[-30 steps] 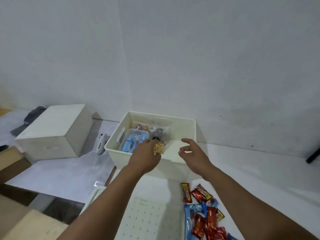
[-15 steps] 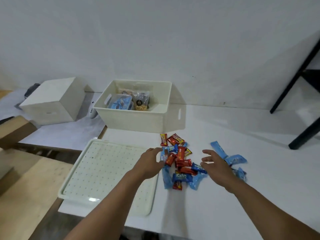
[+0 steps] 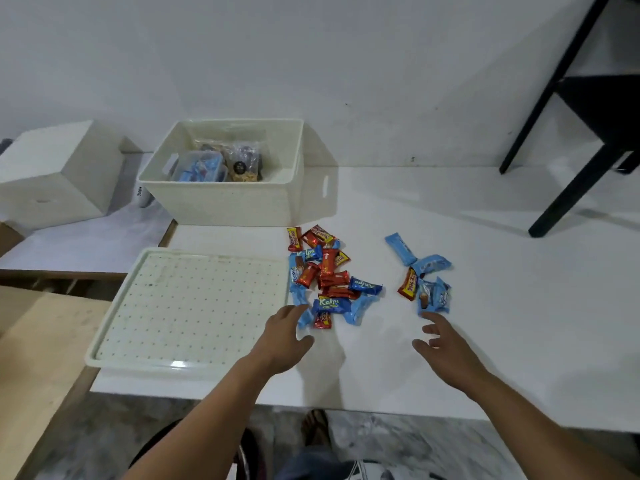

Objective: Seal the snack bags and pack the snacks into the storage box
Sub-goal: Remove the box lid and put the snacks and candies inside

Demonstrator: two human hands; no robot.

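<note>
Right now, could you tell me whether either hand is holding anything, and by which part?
Nothing is held. The left hand hovers open at the near edge of the larger snack pile; the right hand is open near the smaller pile.

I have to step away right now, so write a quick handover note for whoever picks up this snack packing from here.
Left hand: open, empty, fingertips at the near edge of the larger snack pile.
Right hand: open, empty, just short of the smaller snack pile.
Storage box: stands open behind the piles and already holds a clear tub of blue snacks and clear snack bags; whether the bags are sealed cannot be told.
The perforated lid lies flat on the table, left of the piles.
Left to do: move both loose piles into the box.
</note>
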